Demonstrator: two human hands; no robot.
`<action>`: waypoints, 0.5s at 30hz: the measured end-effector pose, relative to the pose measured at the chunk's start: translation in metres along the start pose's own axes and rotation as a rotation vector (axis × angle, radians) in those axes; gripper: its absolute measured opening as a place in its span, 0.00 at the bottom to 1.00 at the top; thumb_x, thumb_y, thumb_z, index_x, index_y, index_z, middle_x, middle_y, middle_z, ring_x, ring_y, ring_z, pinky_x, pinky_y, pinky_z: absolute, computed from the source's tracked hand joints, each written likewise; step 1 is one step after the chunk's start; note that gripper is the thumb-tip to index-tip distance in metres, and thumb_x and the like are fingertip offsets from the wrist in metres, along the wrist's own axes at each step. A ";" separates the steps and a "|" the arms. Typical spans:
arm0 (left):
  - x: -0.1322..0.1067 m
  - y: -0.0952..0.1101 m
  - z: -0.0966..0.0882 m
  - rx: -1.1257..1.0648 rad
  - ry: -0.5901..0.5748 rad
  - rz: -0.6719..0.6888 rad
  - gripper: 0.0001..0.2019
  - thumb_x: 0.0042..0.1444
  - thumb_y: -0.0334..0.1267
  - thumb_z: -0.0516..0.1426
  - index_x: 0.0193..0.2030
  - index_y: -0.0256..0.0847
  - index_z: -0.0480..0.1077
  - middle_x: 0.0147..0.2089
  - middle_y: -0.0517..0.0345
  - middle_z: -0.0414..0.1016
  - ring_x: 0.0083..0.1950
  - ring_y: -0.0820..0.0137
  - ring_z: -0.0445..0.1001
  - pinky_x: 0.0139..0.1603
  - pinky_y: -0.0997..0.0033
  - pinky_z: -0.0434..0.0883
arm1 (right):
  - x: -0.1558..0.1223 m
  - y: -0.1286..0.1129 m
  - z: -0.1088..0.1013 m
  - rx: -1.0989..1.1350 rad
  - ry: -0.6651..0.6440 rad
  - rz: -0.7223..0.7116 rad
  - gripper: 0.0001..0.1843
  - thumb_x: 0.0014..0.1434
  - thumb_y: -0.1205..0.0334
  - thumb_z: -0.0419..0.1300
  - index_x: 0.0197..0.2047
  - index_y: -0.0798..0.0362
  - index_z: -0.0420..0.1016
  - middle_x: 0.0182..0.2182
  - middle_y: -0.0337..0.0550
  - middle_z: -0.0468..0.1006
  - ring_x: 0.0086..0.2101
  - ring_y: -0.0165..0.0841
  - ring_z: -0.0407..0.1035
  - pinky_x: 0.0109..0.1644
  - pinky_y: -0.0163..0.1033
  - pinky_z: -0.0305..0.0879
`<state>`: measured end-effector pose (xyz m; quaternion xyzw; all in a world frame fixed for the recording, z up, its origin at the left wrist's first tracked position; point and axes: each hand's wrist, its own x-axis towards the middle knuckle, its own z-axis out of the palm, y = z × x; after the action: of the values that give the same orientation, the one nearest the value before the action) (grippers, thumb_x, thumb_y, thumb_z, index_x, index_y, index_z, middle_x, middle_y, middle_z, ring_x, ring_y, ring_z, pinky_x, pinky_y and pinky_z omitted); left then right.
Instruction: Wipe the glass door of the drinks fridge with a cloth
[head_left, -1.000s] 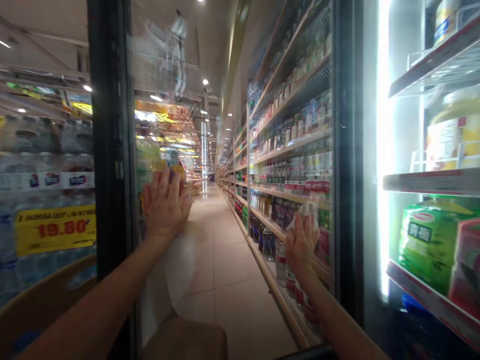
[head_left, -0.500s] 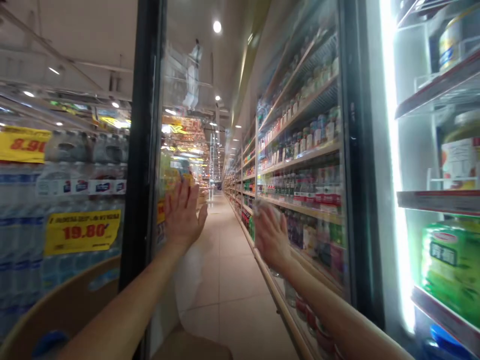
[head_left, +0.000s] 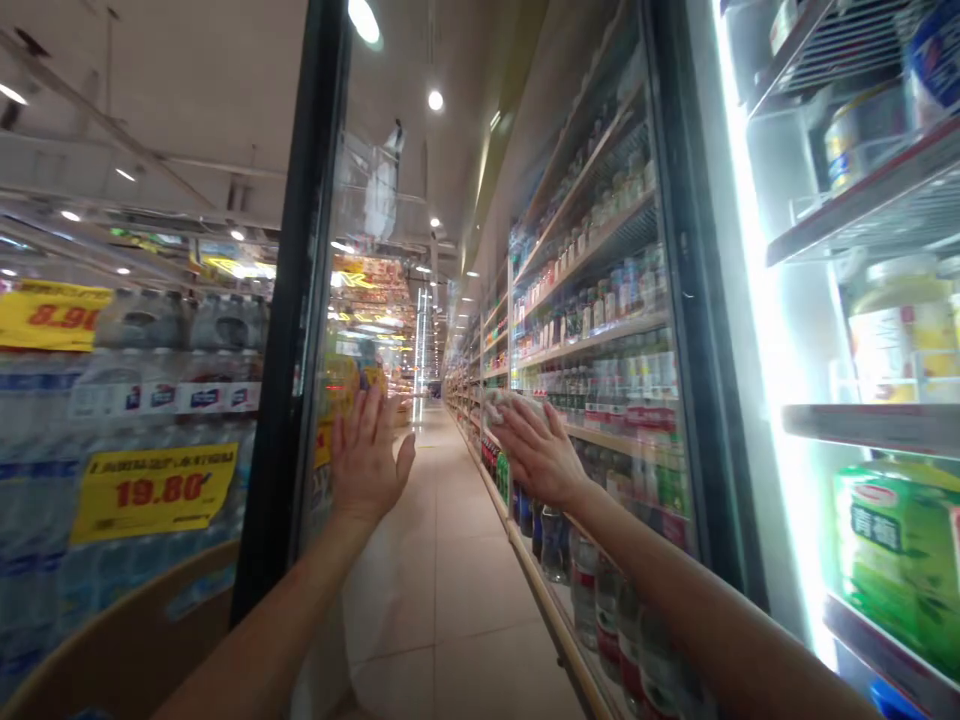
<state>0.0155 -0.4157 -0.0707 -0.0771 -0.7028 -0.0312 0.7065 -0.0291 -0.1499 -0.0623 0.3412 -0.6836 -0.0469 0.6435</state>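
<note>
I face an open glass fridge door [head_left: 450, 250] with a black frame [head_left: 289, 350]; the shop aisle shows through it. My left hand [head_left: 367, 460] lies flat on the glass near the left frame, fingers stretched upward, holding nothing. My right hand [head_left: 538, 452] presses a pale crumpled cloth [head_left: 498, 404] against the glass near the middle of the pane. The cloth pokes out past the fingertips, and most of it is hidden under the palm.
The lit fridge interior at right has wire shelves [head_left: 862, 425] with jars and green packs [head_left: 900, 550]. Stacked water bottles with yellow price signs [head_left: 154, 490] stand at left. A brown curved edge [head_left: 127, 640] sits low left. Drink shelves [head_left: 600, 330] line the aisle.
My right hand has slid left and slightly up across the glass with the cloth. My left hand has stayed flat on the pane. My view has shifted up and to the left.
</note>
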 end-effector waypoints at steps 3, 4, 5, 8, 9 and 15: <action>0.000 -0.001 0.001 -0.012 0.010 0.002 0.27 0.59 0.43 0.48 0.65 0.40 0.54 0.68 0.46 0.54 0.69 0.57 0.49 0.67 0.49 0.45 | 0.004 0.032 -0.008 -0.059 0.123 0.345 0.26 0.61 0.61 0.45 0.63 0.46 0.58 0.62 0.46 0.60 0.63 0.42 0.48 0.64 0.58 0.41; 0.000 -0.002 0.002 -0.014 0.017 0.004 0.27 0.59 0.43 0.48 0.65 0.40 0.54 0.68 0.46 0.54 0.69 0.57 0.49 0.67 0.49 0.45 | 0.006 0.043 -0.009 -0.083 0.196 0.527 0.27 0.61 0.60 0.44 0.63 0.49 0.58 0.62 0.50 0.60 0.63 0.45 0.48 0.62 0.60 0.43; 0.000 -0.002 0.003 -0.014 0.021 0.007 0.27 0.59 0.43 0.48 0.65 0.40 0.54 0.68 0.46 0.53 0.69 0.57 0.49 0.67 0.49 0.45 | 0.007 0.050 -0.010 -0.100 0.255 0.666 0.28 0.61 0.60 0.44 0.64 0.52 0.57 0.62 0.53 0.59 0.63 0.47 0.48 0.61 0.62 0.45; -0.001 -0.004 0.004 -0.005 0.026 0.016 0.27 0.59 0.43 0.47 0.65 0.40 0.54 0.68 0.45 0.53 0.69 0.57 0.49 0.67 0.49 0.46 | 0.002 0.051 -0.007 -0.102 0.235 0.615 0.29 0.62 0.60 0.43 0.66 0.53 0.53 0.62 0.54 0.59 0.63 0.46 0.47 0.61 0.62 0.44; -0.001 -0.004 0.005 -0.004 0.023 0.015 0.27 0.59 0.43 0.48 0.65 0.40 0.54 0.68 0.44 0.53 0.69 0.57 0.49 0.67 0.48 0.46 | -0.002 0.048 -0.006 -0.086 0.166 0.466 0.29 0.61 0.61 0.44 0.66 0.50 0.53 0.62 0.51 0.60 0.64 0.44 0.46 0.63 0.60 0.42; -0.001 -0.004 0.005 0.002 0.022 0.006 0.27 0.59 0.43 0.48 0.66 0.40 0.53 0.67 0.44 0.54 0.69 0.57 0.49 0.66 0.48 0.47 | -0.034 0.092 -0.018 -0.104 0.189 0.615 0.28 0.60 0.60 0.44 0.64 0.52 0.57 0.61 0.53 0.62 0.62 0.45 0.51 0.62 0.62 0.45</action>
<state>0.0096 -0.4188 -0.0713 -0.0781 -0.6948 -0.0290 0.7144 -0.0526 -0.0549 -0.0417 0.0883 -0.6885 0.1466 0.7048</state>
